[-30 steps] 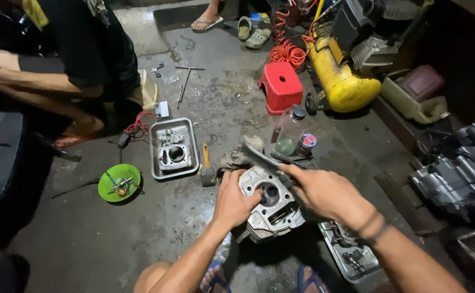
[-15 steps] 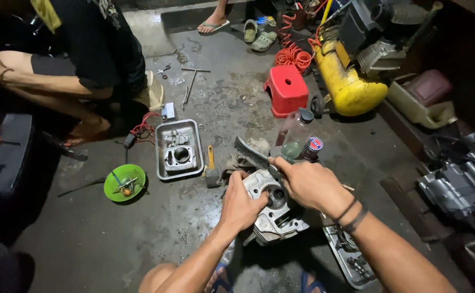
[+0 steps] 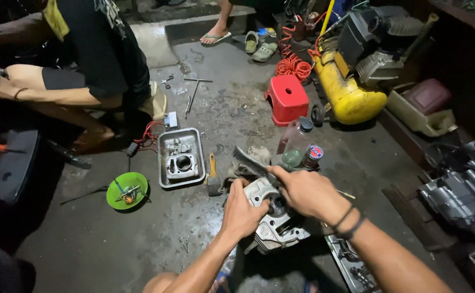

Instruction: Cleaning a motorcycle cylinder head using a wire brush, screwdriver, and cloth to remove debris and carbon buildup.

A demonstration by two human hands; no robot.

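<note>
A grey metal engine cylinder head (image 3: pixel 272 225) lies on the concrete floor in front of me. My left hand (image 3: pixel 241 213) presses on its left side and grips it. My right hand (image 3: pixel 307 191) is closed around a dark flat tool (image 3: pixel 248 160) whose blade points up and left, away from the part. A crumpled rag (image 3: pixel 256 156) lies just behind the tool, with a brush (image 3: pixel 213 176) beside it.
A metal tray (image 3: pixel 164 163) with engine parts and a green dish (image 3: pixel 112 198) sit to the left. A bottle (image 3: pixel 297 142), a small can (image 3: pixel 313 156), a red stool (image 3: pixel 287 97) and a yellow compressor (image 3: pixel 348 95) stand behind. Another person's leg (image 3: pixel 58 100) is at left.
The view has shifted slightly. My right hand and the tool have moved a little over the cylinder head, and my left hand stays on the part.
</note>
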